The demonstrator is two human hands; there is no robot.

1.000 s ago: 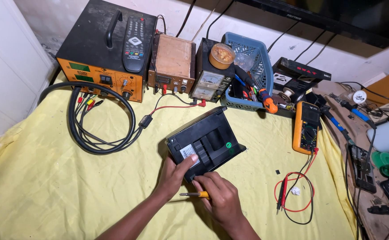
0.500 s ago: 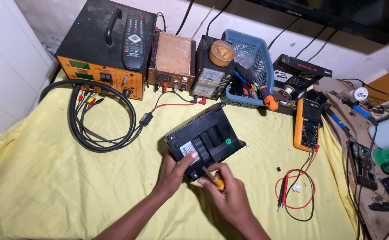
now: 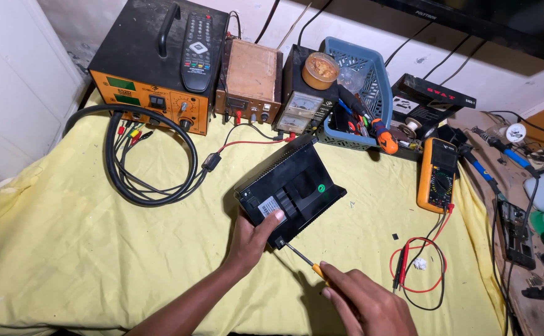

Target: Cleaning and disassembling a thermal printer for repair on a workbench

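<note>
Firmly, left hand (image 3: 251, 239) fingers clasp the ribbed black plastic box (image 3: 290, 190); right hand (image 3: 371, 308) pinches a slim screwdriver (image 3: 303, 261)

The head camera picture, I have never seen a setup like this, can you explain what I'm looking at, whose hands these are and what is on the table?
This picture comes from a camera worn on a person's head, looking down at their own two bare hands over a workbench covered with a yellow cloth.

The left hand steadies a flat black plastic electronic box, thumb on its pale label. The right hand holds a small screwdriver with a yellow handle, its tip at the box's near corner.

Along the back stand an orange and black bench unit with a black remote control lying on top, a small wooden-topped box, a black meter box and a blue plastic basket of tools. A coil of black cable lies at the left. On the right lies an orange handheld multimeter with red and black leads.
</note>
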